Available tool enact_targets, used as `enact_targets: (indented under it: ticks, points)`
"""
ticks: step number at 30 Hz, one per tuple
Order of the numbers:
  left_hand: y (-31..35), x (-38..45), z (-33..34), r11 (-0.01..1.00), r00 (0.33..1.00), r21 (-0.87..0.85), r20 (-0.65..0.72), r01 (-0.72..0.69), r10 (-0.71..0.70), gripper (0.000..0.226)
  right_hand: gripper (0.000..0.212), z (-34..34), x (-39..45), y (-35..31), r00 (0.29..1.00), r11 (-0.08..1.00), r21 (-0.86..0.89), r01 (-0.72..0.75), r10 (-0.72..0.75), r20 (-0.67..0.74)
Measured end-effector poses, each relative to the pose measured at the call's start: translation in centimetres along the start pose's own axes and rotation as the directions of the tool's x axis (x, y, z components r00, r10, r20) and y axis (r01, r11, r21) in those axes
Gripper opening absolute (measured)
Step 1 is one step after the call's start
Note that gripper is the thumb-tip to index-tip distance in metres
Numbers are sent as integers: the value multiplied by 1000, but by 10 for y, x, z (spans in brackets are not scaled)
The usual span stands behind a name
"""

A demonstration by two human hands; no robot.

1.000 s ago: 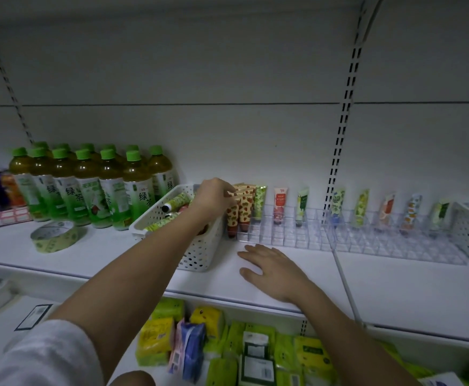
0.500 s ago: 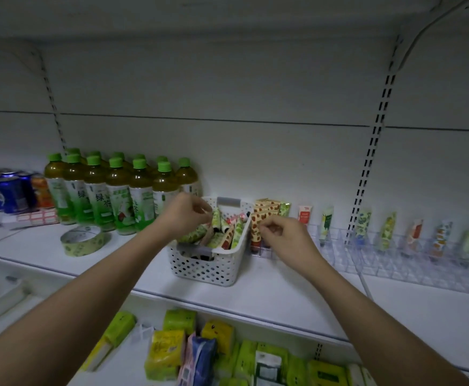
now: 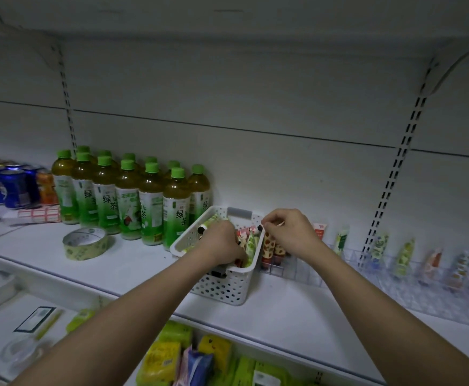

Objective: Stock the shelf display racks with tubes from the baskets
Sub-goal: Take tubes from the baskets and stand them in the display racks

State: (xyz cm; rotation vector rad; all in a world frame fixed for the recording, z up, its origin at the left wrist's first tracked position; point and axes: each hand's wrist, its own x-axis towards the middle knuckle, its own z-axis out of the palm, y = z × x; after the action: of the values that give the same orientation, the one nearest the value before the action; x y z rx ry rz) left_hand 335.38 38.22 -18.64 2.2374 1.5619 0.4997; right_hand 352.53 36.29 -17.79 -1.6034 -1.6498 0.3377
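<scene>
Hands are working closer together than half a second ago: the left hand (image 3: pixel 222 243), which was hovering at the near-left rim of the white basket (image 3: pixel 222 288), is now reaching down inside it among the loose tubes (image 3: pixel 251 242), fingers curled into the pile, though whether its grip is closing on a tube cannot be told because the back of the hand is covering the fingertips. The right hand (image 3: pixel 291 235) is hanging just right of the basket, a little higher than before, knuckles up and wrist bent, its thumb and forefinger pinching narrowly over the tops of the dotted tubes (image 3: pixel 272 246) that are standing upright in the clear display rack (image 3: pixel 394 277); what the pinch is holding is too small to make out. Both forearms are stretching forward from the bottom of the view and converging on the basket. More tubes are standing singly along the rack's back row, further right of the basket. Left of the basket, green tea bottles (image 3: pixel 127 199) are lining the shelf (image 3: pixel 133 263), with a tape roll (image 3: pixel 84 243) in front of them and drink cans (image 3: pixel 10 182) beyond.
</scene>
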Motion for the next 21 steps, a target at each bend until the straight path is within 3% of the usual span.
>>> enact_targets:
  ticks: [2,4,7,10,14,21]
  points:
    - [-1,4,-2,999,1000,-28,17,21,-21,24,15,-1,2,1,1000,1000,-18,-11,11,16]
    - [-6,7,-9,979,996,-188,62,80,-70,20,17,-3,6,2,999,999,-37,-21,22,39]
    - [-21,8,-27,833,986,-533,149,149,-81,16,18,-4,14,-1,997,995,-103,-4,11,75]
    - [-36,8,-40,664,984,-729,170,165,-59,17,20,-2,23,-11,986,975,-218,50,-13,168]
    - [-49,10,-47,558,975,-804,217,205,-46,22,17,10,36,-19,961,892,-443,92,37,274]
    - [-59,11,-47,558,977,-809,211,184,-17,20,20,35,41,-25,969,691,-716,103,93,229]
